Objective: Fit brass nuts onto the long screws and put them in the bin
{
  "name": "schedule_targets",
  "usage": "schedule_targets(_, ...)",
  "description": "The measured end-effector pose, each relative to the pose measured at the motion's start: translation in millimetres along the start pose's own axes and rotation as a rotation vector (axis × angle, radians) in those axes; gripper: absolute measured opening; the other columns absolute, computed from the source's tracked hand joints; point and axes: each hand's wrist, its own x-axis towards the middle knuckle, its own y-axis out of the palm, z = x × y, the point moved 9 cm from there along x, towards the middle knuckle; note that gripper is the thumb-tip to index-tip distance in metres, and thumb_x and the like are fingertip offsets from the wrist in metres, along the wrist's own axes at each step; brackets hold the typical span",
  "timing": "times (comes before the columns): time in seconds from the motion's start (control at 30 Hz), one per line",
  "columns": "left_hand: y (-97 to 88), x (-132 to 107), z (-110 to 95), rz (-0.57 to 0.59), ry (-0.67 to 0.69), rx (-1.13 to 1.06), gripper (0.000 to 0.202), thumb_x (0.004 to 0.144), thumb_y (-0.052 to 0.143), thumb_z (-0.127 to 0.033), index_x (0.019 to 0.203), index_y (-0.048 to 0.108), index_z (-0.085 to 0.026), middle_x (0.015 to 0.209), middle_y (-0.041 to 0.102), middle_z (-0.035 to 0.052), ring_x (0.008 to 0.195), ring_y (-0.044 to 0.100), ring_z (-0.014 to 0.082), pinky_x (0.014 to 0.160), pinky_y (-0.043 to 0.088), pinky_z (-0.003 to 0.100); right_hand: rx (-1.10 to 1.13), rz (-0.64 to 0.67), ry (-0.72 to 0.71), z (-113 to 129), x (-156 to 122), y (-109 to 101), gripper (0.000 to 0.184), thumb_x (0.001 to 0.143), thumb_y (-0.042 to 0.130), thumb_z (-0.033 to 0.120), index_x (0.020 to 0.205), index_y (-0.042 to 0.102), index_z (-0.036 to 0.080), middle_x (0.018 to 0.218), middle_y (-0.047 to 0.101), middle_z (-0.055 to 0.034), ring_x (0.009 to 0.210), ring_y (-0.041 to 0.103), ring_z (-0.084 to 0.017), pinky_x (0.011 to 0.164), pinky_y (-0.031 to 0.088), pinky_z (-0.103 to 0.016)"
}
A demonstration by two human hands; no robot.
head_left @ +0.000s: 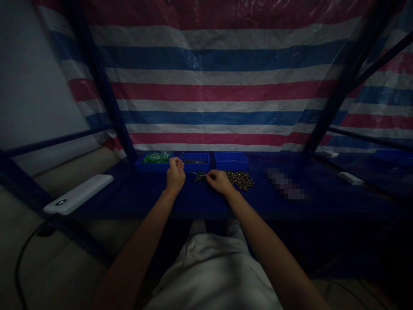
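My left hand point(176, 175) is closed in a pinch in front of the blue trays, with a thin, dark metal piece point(183, 156) poking up from its fingertips. Lower and to the right, my right hand point(220, 181) has its fingers pinched together close to the tabletop. Its fingertips meet the end of a small heap of thin, screw-like metal pieces point(198, 176); whether one is gripped cannot be made out. Just right of that hand lies a pile of small brass-coloured parts point(240, 179), partly hidden by the hand.
Along the back of the blue table point(155, 202) stand a tray with green plastic point(157, 157), a tray with thin metal pieces point(195, 162) and a third blue tray point(231, 161). A long white device point(80, 193) lies at left. Blue posts and a striped sheet point(206, 92) enclose the back.
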Motion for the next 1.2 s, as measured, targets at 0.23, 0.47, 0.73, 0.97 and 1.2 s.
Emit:
schedule_targets(0.23,25.9,6.2,29.1,0.27,-0.192,0.452,0.032,0.089,0.029,-0.041,0.096,0.049,-0.017,0.077,0.064,0.0098,0.073,0.062,0.0211,0.063,0.04,0.027,0.001,0.008,0.005,-2.2,0.3,1.3,0.016,0.078,0.051,0.02,0.071,0.064,0.015,0.068,0.063,-0.0029,0.061,0.054,-0.011,0.06,0.036,-0.021)
schedule_targets(0.47,42.5,-1.7,30.2,0.46,-0.108,0.471,0.035,0.087,0.031,-0.044,0.093,0.055,-0.019,0.074,0.065,0.0062,0.071,0.062,0.0194,0.059,0.038,0.025,0.003,0.009,-0.012,-0.2,0.3,1.1,0.017,0.079,0.05,0.02,0.071,0.064,0.014,0.069,0.063,-0.0038,0.062,0.054,-0.012,0.061,0.037,-0.022)
schedule_targets(0.73,66.0,-17.9,15.9,0.683,0.091,0.423,0.022,0.083,0.044,-0.034,0.093,0.06,-0.024,0.071,0.065,0.0021,0.068,0.059,0.016,0.059,0.036,0.023,0.002,0.007,0.003,-0.4,0.3,0.8,0.016,0.079,0.051,0.02,0.07,0.064,0.015,0.069,0.064,-0.0034,0.062,0.055,-0.012,0.06,0.037,-0.021)
schedule_targets(0.97,44.8,-6.7,5.6,0.46,0.091,0.244,0.022,0.081,0.046,-0.036,0.088,0.063,-0.022,0.065,0.062,0.0009,0.06,0.056,0.0138,0.056,0.035,0.023,-0.002,0.004,0.0,-0.7,0.1,0.9,0.015,0.079,0.051,0.02,0.072,0.064,0.015,0.07,0.064,-0.0031,0.062,0.055,-0.012,0.061,0.038,-0.021)
schedule_targets(1.2,18.7,1.7,43.2,0.084,-0.508,-0.47,0.024,0.068,0.06,-0.038,0.072,0.056,-0.015,0.045,0.042,-0.0073,0.035,0.032,0.004,0.039,0.021,0.019,-0.003,0.009,0.009,-2.2,-0.1,1.6,0.015,0.078,0.052,0.02,0.072,0.064,0.015,0.07,0.064,-0.0031,0.063,0.055,-0.012,0.061,0.038,-0.021)
